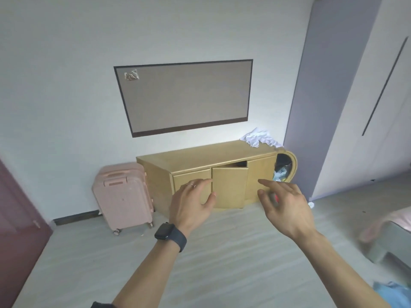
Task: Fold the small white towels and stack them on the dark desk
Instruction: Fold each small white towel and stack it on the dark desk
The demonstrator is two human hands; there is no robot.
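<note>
- I see both arms stretched forward over the pale floor (222, 263), held in the air in front of a low wooden cabinet (200, 158).
- Left hand (191, 203): fingers spread and relaxed, grasping nothing. There is a ring (191, 185) on one finger and a dark watch (170, 235) on the wrist.
- Right hand (287, 207): fingers extended and loose, grasping nothing; its outline is slightly blurred.
- White towels (260, 137): a crumpled, unfolded heap on the right end of the cabinet top, against the wall and well apart from both hands.
- The cabinet's middle door (229, 187) stands ajar; the doors on either side are closed.
- A round basket (287, 166) holding mixed cloth sits just beside the cabinet's right end.
- A pink suitcase (122, 196) stands upright at the cabinet's left end.
- A dark-framed board (184, 96) hangs on the wall above.
</note>
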